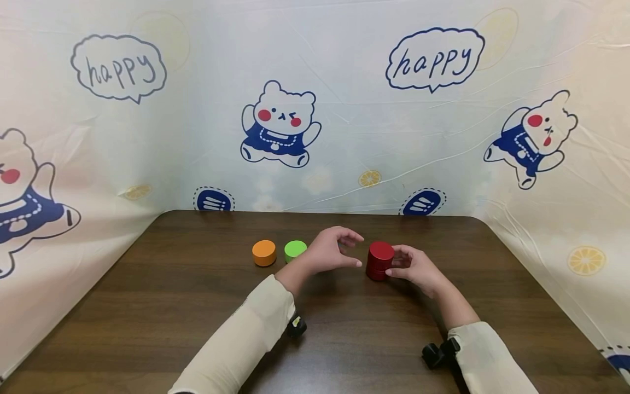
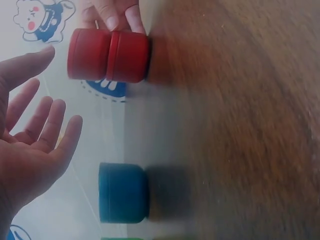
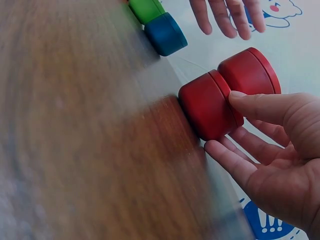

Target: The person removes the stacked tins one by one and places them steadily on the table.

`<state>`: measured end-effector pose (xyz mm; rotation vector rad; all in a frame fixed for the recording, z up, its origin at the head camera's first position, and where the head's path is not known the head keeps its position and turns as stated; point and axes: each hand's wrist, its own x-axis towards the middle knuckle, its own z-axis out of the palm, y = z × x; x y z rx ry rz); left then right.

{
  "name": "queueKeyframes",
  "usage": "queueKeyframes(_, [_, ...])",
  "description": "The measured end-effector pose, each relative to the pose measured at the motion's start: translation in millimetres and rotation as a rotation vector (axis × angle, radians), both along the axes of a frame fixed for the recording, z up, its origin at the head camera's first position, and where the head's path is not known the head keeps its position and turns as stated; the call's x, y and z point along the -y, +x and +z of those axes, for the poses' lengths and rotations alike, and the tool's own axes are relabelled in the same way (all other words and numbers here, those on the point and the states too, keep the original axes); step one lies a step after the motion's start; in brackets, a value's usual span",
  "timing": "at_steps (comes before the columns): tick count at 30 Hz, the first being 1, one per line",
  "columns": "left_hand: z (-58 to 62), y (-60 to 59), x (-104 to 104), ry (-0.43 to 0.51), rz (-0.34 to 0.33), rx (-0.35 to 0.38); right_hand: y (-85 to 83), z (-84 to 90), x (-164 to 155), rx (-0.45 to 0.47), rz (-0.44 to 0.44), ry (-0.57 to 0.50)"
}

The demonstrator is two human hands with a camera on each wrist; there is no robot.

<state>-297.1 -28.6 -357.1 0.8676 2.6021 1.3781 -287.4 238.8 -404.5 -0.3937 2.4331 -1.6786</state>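
Standing stacked right of centre in the head view, two red tins (image 1: 380, 262) look stiff, light and slippery, best gripped round the lower wall; right hand (image 1: 418, 271) pinches there, left hand (image 1: 328, 253) spread.

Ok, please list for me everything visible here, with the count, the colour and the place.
Orange cylinder: 1, orange, leftmost of the row
Green cylinder: 1, green, right of orange
Blue cylinder: 1, blue, right of green
Red cylinders: 2, red, stacked, right of blue
Table: 1, brown, under the cylinders
Backdrop: 1, pale, printed, around the table
Wrist devices: 2, black, at the wrists
Sleeves: 2, cream, on both arms
Left hand: 1, bare, left of red cylinders
Right hand: 1, bare, holding red cylinders
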Motion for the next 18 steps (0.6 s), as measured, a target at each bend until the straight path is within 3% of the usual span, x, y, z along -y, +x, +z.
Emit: queueKeyframes(18, [-7.1, -7.7, -28.7, 0.018, 0.052, 0.072, 1.8, 2.6, 1.3, 0.048, -0.032, 0.052])
